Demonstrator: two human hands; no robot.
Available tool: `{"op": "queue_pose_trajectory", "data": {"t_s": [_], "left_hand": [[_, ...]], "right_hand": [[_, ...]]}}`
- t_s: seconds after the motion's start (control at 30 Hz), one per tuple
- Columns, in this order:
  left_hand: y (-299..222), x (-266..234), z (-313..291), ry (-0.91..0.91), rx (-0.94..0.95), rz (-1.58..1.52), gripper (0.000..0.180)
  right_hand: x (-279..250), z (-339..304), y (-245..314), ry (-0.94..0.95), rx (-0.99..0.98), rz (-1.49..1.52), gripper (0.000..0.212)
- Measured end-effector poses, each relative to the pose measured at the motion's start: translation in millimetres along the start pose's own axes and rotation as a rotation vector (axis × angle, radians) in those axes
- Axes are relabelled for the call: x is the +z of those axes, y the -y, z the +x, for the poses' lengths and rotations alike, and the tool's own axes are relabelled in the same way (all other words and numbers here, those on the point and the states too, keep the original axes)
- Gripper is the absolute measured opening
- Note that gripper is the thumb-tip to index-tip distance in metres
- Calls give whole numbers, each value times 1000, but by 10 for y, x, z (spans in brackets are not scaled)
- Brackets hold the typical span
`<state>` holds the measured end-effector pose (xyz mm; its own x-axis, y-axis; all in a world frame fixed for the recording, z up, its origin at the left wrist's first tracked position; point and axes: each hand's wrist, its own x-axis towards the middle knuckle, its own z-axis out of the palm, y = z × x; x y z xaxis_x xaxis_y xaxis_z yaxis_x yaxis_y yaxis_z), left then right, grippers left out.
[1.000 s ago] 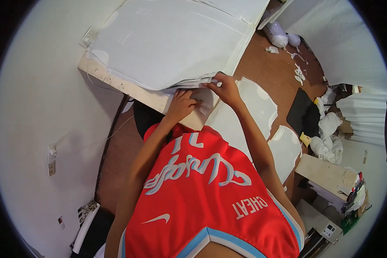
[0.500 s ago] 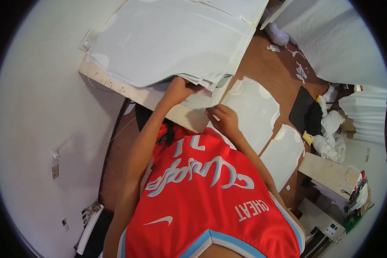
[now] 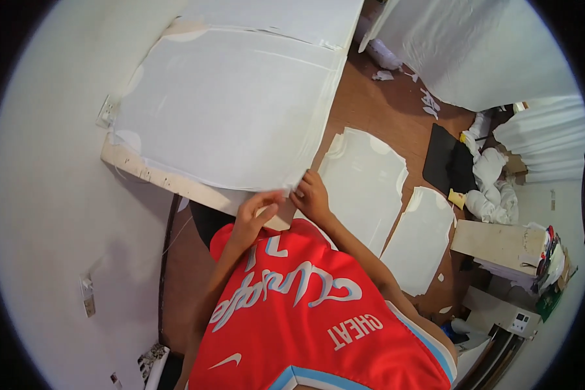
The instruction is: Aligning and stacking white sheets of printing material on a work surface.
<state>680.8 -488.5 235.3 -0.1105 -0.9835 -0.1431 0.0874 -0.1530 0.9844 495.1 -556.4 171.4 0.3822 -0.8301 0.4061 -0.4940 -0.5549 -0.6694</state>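
Note:
A stack of white sheets point(image 3: 221, 104), cut with curved edges, lies flat over the table point(image 3: 175, 185); I cannot tell whether they are paper or cloth. At its near right corner my right hand point(image 3: 313, 197) has its fingers curled in on the edge of the sheets, with the fingertips partly hidden. Just to the left, my left hand point(image 3: 250, 220) is below the near edge, thumb apart from its fingers, nothing visible in it. Its fingertips reach toward the same corner and are slightly blurred.
More white cut sheets point(image 3: 364, 182) lie in stacks on the brown floor to the right, with a smaller pile point(image 3: 419, 240) nearer. Beyond are paper scraps point(image 3: 429, 103), a black mat point(image 3: 439, 156), white bundles point(image 3: 491, 175) and a pale cabinet point(image 3: 497, 244). A wall outlet point(image 3: 107, 112) with a plug adjoins the table.
The lifted near corner of the stack now lies flat. My left hand has come out from under it, back toward me; my right hand has moved left onto the corner. The view has shifted.

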Motion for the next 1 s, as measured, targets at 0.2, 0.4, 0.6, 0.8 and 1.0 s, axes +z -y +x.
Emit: {"op": "queue_pose_trajectory", "data": {"t_s": [0.2,0.4,0.6,0.8,1.0], "left_hand": [[5,-18,-79,-17,68,230,24],[269,38,225,-5,303,1219,60],[535,-25,250,144,356,1417,67],[633,-63,253,68,372,1357,66],[568,-54,250,81,385,1336,62]], "right_hand": [[-23,-434,-75,50,51,18,24],[136,-430,27,-349,689,450,15],[295,-184,-394,-426,790,487,64],[492,39,-378,-287,680,430,71],[447,36,-403,-402,692,490,72]]}}
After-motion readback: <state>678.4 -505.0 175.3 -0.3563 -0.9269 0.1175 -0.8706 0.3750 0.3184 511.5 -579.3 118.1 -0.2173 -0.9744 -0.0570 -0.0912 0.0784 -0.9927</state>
